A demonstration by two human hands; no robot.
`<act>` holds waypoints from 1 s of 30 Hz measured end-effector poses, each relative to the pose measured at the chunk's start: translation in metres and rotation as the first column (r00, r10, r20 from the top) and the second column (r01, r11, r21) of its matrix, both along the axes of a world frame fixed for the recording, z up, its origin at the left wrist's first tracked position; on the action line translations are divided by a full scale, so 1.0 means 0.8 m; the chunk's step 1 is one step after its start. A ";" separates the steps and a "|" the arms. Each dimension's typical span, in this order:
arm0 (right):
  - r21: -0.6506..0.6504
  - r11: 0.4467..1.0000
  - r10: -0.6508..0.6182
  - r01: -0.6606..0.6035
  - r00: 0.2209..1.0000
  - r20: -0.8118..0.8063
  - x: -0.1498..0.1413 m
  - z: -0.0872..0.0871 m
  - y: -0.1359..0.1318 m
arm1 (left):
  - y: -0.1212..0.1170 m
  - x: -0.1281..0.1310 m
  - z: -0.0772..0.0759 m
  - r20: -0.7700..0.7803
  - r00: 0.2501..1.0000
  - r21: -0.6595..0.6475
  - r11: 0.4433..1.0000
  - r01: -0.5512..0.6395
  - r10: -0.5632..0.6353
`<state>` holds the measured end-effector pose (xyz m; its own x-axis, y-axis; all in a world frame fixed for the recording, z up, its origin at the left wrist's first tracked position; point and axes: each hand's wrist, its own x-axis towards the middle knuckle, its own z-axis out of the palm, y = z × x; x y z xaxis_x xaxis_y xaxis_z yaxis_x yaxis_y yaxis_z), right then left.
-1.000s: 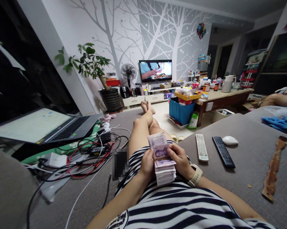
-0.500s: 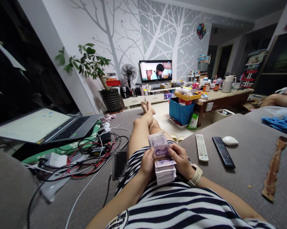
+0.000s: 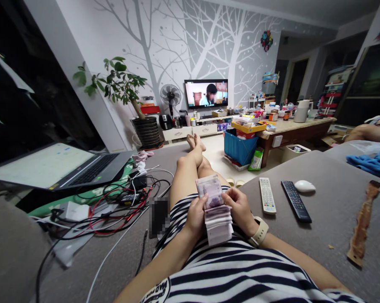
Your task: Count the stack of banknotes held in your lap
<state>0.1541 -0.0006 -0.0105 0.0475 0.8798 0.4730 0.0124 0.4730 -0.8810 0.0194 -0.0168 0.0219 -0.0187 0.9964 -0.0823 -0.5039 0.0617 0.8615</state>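
A bundle of purple banknotes (image 3: pixel 211 189) is above my lap, its upper part standing up and its lower part fanned toward me in several overlapping edges. My left hand (image 3: pixel 195 213) is closed round the bundle's left side, thumb lying on the face of the notes. At the right edge, my right hand (image 3: pixel 238 208) pinches with thumb and forefinger by the corner of a note. A pale watch (image 3: pixel 259 232) is on my right wrist. The striped clothing (image 3: pixel 234 275) lies beneath the notes and both forearms.
To my right on the grey sofa lie a white remote (image 3: pixel 267 195), a black remote (image 3: pixel 296 201), a white mouse (image 3: pixel 304 186) and a brown back scratcher-like strip (image 3: pixel 362 225). Tangled cables (image 3: pixel 114 210) and a laptop (image 3: pixel 82 168) are at left. A blue bin (image 3: pixel 239 147) stands ahead.
The note that stood across the bundle showing a portrait has folded down toward me. My right fingers have shifted slightly; my left hand stays in place.
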 end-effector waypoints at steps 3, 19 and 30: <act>-0.007 0.999 -0.032 0.032 0.999 0.030 -0.001 0.000 0.003 | -0.003 -0.002 -0.002 0.006 0.996 0.008 0.996 0.088 -0.088; 0.085 0.996 -0.017 0.020 0.999 -0.029 -0.002 0.003 -0.010 | 0.002 0.001 -0.002 -0.048 0.996 -0.024 0.997 -0.077 0.076; 0.091 0.995 0.036 -0.034 0.999 -0.024 -0.002 0.003 -0.013 | 0.003 -0.002 -0.005 -0.097 0.993 0.012 0.998 -0.069 0.070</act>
